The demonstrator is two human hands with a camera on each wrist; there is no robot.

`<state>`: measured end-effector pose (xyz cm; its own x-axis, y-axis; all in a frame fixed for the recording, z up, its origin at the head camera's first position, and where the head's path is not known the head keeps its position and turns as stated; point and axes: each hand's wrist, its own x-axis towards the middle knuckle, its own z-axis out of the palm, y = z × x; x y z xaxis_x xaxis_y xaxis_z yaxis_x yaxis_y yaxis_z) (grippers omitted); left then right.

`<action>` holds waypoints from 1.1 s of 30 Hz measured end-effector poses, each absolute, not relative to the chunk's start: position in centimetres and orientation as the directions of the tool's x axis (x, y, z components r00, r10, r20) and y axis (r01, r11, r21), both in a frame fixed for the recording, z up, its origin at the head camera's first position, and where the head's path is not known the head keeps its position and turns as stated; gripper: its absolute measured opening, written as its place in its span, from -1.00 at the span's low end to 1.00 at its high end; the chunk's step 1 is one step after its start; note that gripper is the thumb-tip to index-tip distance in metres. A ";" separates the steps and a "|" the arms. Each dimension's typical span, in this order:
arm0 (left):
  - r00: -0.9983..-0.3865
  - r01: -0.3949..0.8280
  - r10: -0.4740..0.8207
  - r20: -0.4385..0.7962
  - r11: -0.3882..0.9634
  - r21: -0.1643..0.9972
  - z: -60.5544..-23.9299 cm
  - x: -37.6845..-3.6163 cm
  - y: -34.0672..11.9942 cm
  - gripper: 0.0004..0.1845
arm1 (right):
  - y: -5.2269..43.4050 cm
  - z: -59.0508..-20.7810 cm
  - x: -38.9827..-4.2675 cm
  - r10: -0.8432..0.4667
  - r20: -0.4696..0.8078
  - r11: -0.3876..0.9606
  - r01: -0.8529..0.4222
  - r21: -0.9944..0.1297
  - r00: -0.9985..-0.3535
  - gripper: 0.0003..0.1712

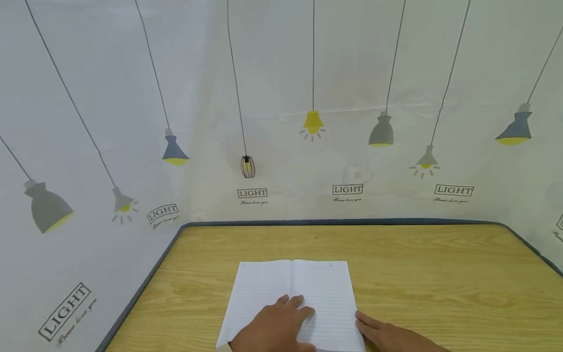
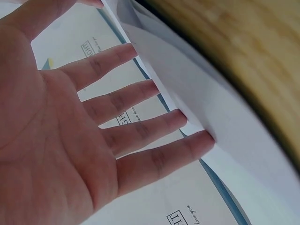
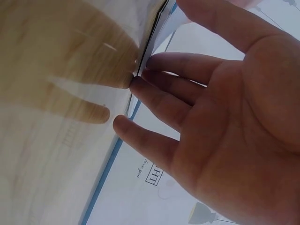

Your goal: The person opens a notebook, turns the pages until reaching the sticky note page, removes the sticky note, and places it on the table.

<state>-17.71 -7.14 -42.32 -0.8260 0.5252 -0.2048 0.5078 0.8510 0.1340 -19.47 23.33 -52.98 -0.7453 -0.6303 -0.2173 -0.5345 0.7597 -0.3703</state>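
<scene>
An open lined notebook [image 1: 321, 288] lies flat on the wooden table [image 1: 440, 274], near its front middle. My left hand [image 1: 281, 325] rests palm down on the pages near the spine, fingers straight. In the left wrist view the fingertips [image 2: 199, 140] of that hand [image 2: 93, 140] touch a white page [image 2: 220, 108]. My right hand [image 1: 382, 335] lies flat on the table against the notebook's right edge. In the right wrist view this hand [image 3: 211, 122] is spread, its fingertips [image 3: 138, 86] touching the stacked page edges [image 3: 157, 28]. Neither hand grips anything.
The table has a dark blue rim [image 1: 343, 222] with rounded far corners. A pale wall covering [image 1: 272, 98] printed with hanging lamps and the word LIGHT closes in the back, left and right sides. Bare wood [image 1: 462, 303] lies right of the notebook.
</scene>
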 end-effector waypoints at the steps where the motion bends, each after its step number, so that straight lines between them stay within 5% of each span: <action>1: -0.825 0.507 0.526 -0.206 0.850 0.139 -42.3 -17.7 -7.2 -0.36 | 23.3 -53.2 -19.5 -0.619 -0.230 0.769 -0.520 -0.372 -0.751 0.11; 16: -0.792 0.585 0.604 -0.084 0.791 0.177 -42.3 -17.3 -7.6 -0.55 | 23.5 -53.0 -19.3 -0.632 -0.203 0.759 -0.544 -0.358 -0.748 0.06; 25: -0.790 0.588 0.608 -0.071 0.786 0.188 -42.1 -17.1 -7.4 -0.63 | 22.4 -49.3 -17.4 -0.700 -0.105 0.688 -0.627 -0.366 -0.706 -0.08; 29: -0.791 0.600 0.610 -0.037 0.787 0.143 -41.9 -17.3 -6.9 -0.70 | 21.8 -46.6 -16.2 -0.704 -0.111 0.682 -0.626 -0.378 -0.701 -0.13; 33: -0.775 0.631 0.630 0.046 0.773 0.058 -41.6 -17.5 -6.4 -0.76 | 22.6 -49.3 -17.3 -0.697 -0.106 0.694 -0.629 -0.351 -0.710 -0.05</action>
